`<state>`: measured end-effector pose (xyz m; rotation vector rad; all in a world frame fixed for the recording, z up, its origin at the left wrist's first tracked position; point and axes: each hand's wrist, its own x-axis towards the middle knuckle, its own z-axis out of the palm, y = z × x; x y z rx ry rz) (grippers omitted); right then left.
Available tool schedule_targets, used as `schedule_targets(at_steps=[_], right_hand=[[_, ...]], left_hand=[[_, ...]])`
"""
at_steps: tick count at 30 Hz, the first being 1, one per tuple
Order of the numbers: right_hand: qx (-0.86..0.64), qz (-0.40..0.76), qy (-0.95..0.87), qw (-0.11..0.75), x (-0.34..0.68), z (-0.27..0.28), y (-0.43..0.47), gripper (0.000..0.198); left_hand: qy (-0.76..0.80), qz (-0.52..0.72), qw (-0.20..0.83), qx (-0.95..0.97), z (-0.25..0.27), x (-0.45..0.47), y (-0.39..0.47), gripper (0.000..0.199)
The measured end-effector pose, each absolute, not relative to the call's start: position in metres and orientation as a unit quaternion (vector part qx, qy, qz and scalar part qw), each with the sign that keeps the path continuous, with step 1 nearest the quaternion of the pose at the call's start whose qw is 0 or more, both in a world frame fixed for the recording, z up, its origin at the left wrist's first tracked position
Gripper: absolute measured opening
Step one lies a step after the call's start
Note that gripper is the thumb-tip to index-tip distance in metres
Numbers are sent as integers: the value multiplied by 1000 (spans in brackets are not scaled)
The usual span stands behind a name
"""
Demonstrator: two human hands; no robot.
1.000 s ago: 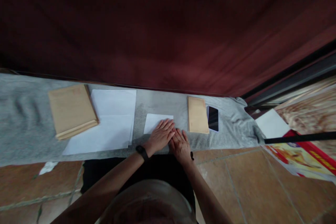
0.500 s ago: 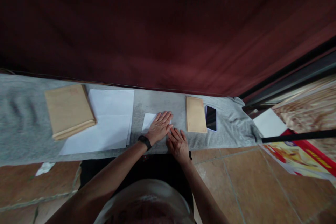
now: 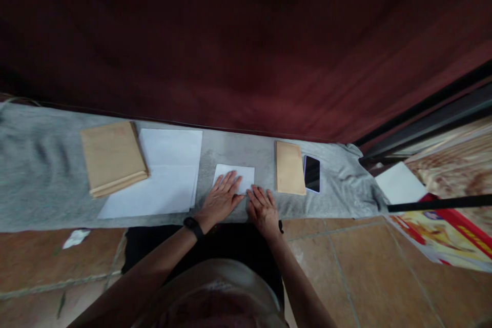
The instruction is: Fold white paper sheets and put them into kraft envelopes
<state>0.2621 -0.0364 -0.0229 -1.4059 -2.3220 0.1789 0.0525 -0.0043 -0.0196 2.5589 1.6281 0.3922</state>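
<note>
A small folded white paper lies on the grey cloth in front of me. My left hand rests flat on its left part, fingers spread, a black band on the wrist. At the paper's lower right corner, my right hand lies palm down with its fingers stretched out, their tips touching or just beside the edge. To the left are larger white sheets, partly covered by a stack of brown envelopes. Right of my hands lies a smaller stack of brown envelopes.
A phone lies beside the right envelopes. Grey cloth covers the narrow surface, backed by a dark red panel. A black bar and a red and yellow box are at right. A white scrap lies on the tiled floor.
My left hand has slid left and toward me across the folded paper, uncovering its right part. My right hand stays by the lower right corner. The view has shifted slightly.
</note>
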Motion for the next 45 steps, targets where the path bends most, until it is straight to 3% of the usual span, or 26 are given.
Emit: schedule_targets(at_steps=[12,17,23,34,40,45], right_hand=[[-520,96,-804,271,225,-23,-30,46],[-490,117,-829,244,182,-20,-6,52],[-511,77,-832,202,171,-29,12,55],[-604,-9,-770,207,208,-41,20,63],[-634,-24,-743,211,222,-37,16,58],[-656,28,-706,264,221,-32,14,44]], left_hand=[[597,169,8,784,-29,26,-26,66],[593,159,4,789,-31,25,-25,61],[593,160,1,789,-30,25,-26,60],[596,181,3,782,-32,27,-26,64],[600,180,6,779,-31,27,-26,65],[598,184,5,780,-30,28,-27,64]])
